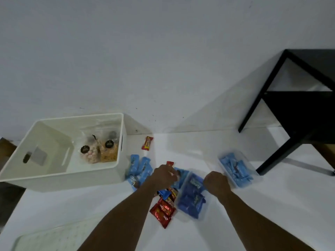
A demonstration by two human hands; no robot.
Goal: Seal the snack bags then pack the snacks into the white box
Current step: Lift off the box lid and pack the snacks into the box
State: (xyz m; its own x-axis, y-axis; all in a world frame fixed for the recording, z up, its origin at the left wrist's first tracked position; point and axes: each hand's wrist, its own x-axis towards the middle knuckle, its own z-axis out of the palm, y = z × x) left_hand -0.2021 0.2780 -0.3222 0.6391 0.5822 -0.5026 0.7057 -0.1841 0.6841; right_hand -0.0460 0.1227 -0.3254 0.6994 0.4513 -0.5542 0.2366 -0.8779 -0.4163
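Observation:
The white box (59,175) stands at the left with two sealed clear snack bags (98,151) inside at its right end. A clear bag of dark blue snacks (192,198) lies at the centre. My right hand (216,183) grips its upper right edge. My left hand (164,175) has curled fingers at the bag's upper left corner and seems to pinch it. A second clear bag of light blue snacks (235,168) lies to the right. Loose light blue packets (139,168) lie beside the box, and red packets (163,211) lie under my left forearm.
One red packet (147,143) lies alone near the box's far right corner, and another red packet (170,163) pokes out beyond my left hand. A black side table (297,109) stands at the right. A pale tray (50,240) shows at the lower left.

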